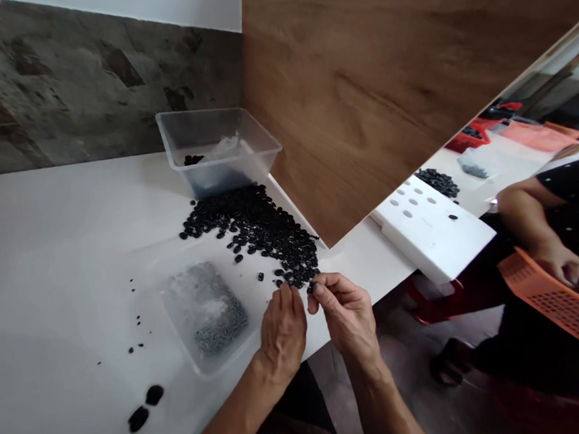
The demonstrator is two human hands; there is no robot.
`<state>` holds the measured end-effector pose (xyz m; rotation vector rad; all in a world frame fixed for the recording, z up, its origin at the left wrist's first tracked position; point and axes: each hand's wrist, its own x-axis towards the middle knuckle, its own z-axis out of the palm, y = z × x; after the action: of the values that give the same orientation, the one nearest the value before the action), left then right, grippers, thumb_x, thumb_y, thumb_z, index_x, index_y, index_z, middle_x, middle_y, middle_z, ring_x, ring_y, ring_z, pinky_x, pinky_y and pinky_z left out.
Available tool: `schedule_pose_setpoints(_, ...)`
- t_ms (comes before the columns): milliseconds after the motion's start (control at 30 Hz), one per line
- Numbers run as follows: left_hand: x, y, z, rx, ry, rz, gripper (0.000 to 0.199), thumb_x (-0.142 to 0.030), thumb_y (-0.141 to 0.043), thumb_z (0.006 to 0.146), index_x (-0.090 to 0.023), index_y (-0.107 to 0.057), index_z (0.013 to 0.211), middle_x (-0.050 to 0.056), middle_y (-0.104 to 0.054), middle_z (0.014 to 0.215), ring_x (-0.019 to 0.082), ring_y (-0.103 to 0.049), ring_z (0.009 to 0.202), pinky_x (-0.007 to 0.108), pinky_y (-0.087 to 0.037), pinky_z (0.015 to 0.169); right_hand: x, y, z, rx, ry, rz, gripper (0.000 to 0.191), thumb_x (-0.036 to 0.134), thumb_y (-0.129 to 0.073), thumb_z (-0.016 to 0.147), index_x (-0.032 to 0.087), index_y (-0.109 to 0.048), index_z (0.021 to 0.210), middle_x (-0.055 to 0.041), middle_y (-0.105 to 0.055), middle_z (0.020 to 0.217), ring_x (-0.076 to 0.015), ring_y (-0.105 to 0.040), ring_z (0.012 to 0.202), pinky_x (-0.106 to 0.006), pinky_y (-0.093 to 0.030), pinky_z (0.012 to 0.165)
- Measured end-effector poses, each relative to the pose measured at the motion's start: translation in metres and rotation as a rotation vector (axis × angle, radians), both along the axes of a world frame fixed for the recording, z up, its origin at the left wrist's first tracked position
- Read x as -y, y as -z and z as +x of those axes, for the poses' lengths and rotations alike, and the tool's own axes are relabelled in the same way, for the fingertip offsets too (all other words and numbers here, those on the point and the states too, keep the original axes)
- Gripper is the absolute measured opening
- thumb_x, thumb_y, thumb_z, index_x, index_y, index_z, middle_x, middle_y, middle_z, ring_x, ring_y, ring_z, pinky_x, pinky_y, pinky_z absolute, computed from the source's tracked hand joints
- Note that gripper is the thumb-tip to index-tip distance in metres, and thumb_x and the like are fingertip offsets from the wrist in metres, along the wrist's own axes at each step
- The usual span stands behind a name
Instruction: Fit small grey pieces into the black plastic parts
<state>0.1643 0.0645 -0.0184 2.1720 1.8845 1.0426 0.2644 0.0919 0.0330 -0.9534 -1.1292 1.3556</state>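
Note:
A heap of small black oval plastic pieces [270, 228] spreads over the white table in front of me. At its near edge my right hand [348, 314] pinches one small black piece [312, 286] between thumb and fingers. Close beside it, my left hand [284, 328] has its fingers bent and pressed together by the heap's edge; the fingertips hide whatever they may hold. Left of that hand sits a shallow clear tray [197, 366] with many small grey metal bits [222, 326], which look like screws or pins.
A clear plastic bin [225, 162] stands behind the heap. A brown wooden board [379, 83] rises at the right. Two larger black pieces [147, 407] lie at the table's front left. Beyond the board are a white box with holes [436, 232] and another person's hand [556, 264] at an orange basket [561, 296].

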Motion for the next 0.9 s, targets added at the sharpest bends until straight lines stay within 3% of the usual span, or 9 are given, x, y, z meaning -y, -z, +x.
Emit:
schedule_pose_setpoints(167, -0.016, 0.000, 0.016, -0.218, -0.042, -0.041, 0.033, 0.003, -0.036, 0.085, -0.004, -0.066, 0.097, 0.024, -0.066, 0.099, 0.031, -0.066, 0.089, 0.043, -0.055, 0.073, 0.003, 0.009, 0.009, 0.063, 0.007, -0.007, 0.009, 0.025, -0.069, 0.084, 0.016, -0.067, 0.084, 0.0000, -0.062, 0.061, -0.0119, -0.056, 0.056, -0.025, -0.045, 0.059)
schedule_pose_setpoints(300, -0.005, 0.006, 0.016, -0.349, -0.034, -0.047, 0.035, 0.005, -0.038, 0.083, 0.000, -0.065, 0.104, 0.028, -0.064, 0.108, 0.034, -0.065, 0.094, 0.044, -0.055, 0.073, 0.003, 0.012, 0.014, 0.061, 0.038, -0.006, 0.009, 0.025, -0.069, 0.084, 0.016, -0.067, 0.085, -0.0002, -0.062, 0.061, -0.0123, -0.056, 0.056, -0.025, -0.044, 0.058)
schedule_pose_setpoints(433, 0.011, 0.023, 0.001, -0.401, -0.020, -0.026, 0.041, 0.009, -0.038, 0.079, 0.002, -0.064, 0.110, 0.029, -0.064, 0.109, 0.034, -0.066, 0.095, 0.045, -0.056, 0.071, 0.002, 0.012, 0.019, 0.045, 0.102, -0.009, 0.010, 0.025, -0.071, 0.082, 0.016, -0.067, 0.082, 0.0004, -0.062, 0.059, -0.0106, -0.053, 0.053, -0.023, -0.040, 0.055)
schedule_pose_setpoints(567, 0.005, 0.039, -0.011, -0.392, -0.008, 0.013, 0.045, 0.007, -0.040, 0.080, -0.004, -0.064, 0.116, 0.025, -0.063, 0.120, 0.032, -0.063, 0.107, 0.042, -0.055, 0.083, 0.004, 0.015, 0.022, 0.029, 0.105, -0.009, 0.010, 0.026, -0.071, 0.082, 0.017, -0.068, 0.082, 0.0010, -0.062, 0.059, -0.0092, -0.052, 0.053, -0.021, -0.039, 0.055)
schedule_pose_setpoints(667, -0.014, 0.044, -0.012, -0.355, -0.031, 0.006, 0.043, 0.006, -0.042, 0.082, -0.007, -0.064, 0.117, 0.022, -0.062, 0.122, 0.031, -0.063, 0.107, 0.040, -0.055, 0.081, 0.008, 0.019, 0.025, 0.039, 0.057, -0.016, 0.008, 0.025, -0.069, 0.084, 0.018, -0.068, 0.085, 0.0010, -0.063, 0.061, -0.0089, -0.053, 0.055, -0.021, -0.040, 0.056)
schedule_pose_setpoints(900, -0.038, 0.039, -0.015, -0.109, -0.022, -0.079, 0.017, 0.002, -0.056, 0.083, -0.010, -0.065, 0.090, 0.003, -0.066, 0.085, 0.017, -0.065, 0.083, 0.036, -0.055, 0.074, 0.011, 0.022, 0.030, 0.118, 0.001, -0.045, 0.008, 0.026, -0.068, 0.085, 0.017, -0.067, 0.084, 0.0012, -0.062, 0.060, -0.0089, -0.053, 0.055, -0.020, -0.041, 0.056)
